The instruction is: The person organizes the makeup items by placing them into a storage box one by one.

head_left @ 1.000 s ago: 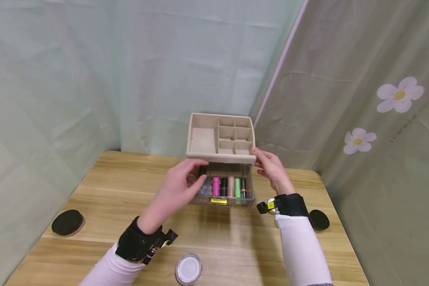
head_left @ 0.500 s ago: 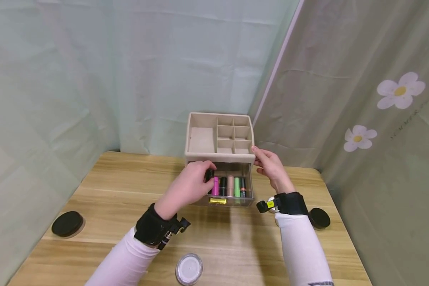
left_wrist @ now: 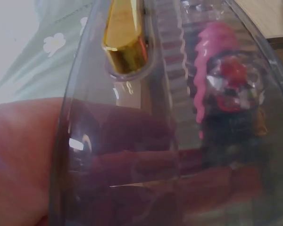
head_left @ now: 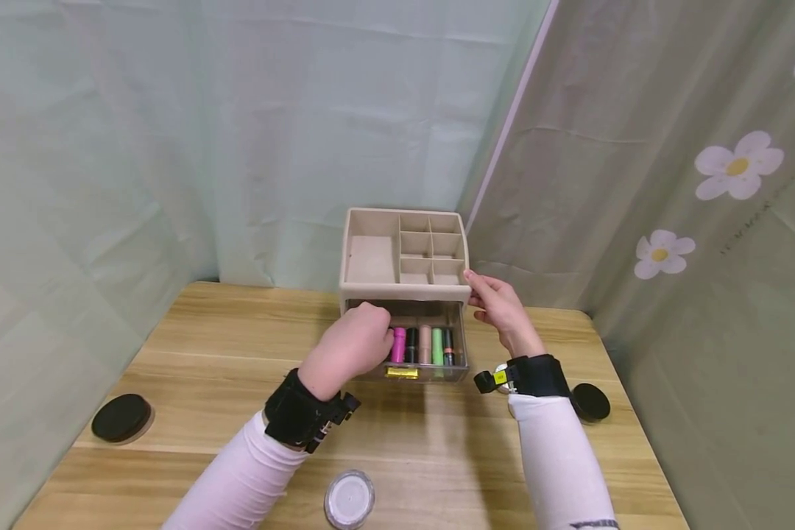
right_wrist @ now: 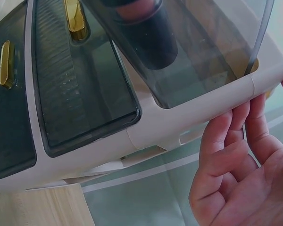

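Note:
A beige makeup organizer (head_left: 371, 258) stands at the back of the table, its clear top drawer (head_left: 430, 374) pulled out. Inside, a pink lipstick tube (head_left: 398, 345) stands in a row with black, beige and green ones. My left hand (head_left: 354, 342) reaches into the drawer's left side with curled fingers. Through the clear drawer front, the left wrist view shows those fingers around a dark tube (left_wrist: 231, 129), partly blurred; the head view hides it. My right hand (head_left: 500, 305) holds the organizer's right front edge, thumb at the top corner and fingertips (right_wrist: 219, 125) against the side.
A round clear-rimmed jar (head_left: 349, 499) sits near the table's front. Round black-lidded containers stand at the left, with one black lid (head_left: 122, 417), and at the right, with another black lid (head_left: 590, 403). Curtains (head_left: 305, 132) close off the back and sides.
My left hand has moved right and lowered into the drawer with a black lipstick tube, which has passed out of sight in the head view. My right hand has stayed on the organizer.

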`<state>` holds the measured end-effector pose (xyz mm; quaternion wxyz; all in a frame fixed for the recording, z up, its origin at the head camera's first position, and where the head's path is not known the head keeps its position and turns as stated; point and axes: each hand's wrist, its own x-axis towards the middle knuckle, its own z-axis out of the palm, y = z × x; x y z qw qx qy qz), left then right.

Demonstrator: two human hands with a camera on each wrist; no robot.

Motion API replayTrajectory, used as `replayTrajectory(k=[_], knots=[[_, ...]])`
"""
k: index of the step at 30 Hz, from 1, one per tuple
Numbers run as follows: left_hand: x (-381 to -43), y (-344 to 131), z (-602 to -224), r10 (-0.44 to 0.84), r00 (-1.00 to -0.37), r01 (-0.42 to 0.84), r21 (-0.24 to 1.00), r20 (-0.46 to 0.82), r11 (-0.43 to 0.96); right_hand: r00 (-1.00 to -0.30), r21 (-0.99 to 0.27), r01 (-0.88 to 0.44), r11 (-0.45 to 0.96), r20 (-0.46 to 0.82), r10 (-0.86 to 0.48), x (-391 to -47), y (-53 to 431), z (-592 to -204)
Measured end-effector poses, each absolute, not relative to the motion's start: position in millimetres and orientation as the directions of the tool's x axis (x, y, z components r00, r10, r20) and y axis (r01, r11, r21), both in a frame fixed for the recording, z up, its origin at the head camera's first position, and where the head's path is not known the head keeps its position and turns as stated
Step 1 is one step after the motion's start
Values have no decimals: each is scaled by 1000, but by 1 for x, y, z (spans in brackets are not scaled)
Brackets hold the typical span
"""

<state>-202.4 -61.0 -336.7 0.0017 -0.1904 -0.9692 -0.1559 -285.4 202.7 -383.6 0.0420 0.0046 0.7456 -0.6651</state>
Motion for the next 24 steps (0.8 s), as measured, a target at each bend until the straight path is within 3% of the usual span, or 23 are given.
replayTrajectory(k=[8, 13, 18, 24], knots=[[-199, -60, -336, 370, -922, 387, 316, 115, 866, -996, -990, 67, 122, -73, -49, -286, 203, -383], [-195, -66, -340, 350, -882, 447, 323, 315, 834, -996, -991, 68, 114, -74, -51, -286, 204, -385], [-197, -77, -348, 318, -718, 609, 338, 620, 717, -996, -995, 65, 79, -69, -49, -287, 205, -386], [-184, -94, -359, 206, -484, 809, 345, 851, 476, -996, -994, 61, 86, -66, -63, -289, 204, -386]])
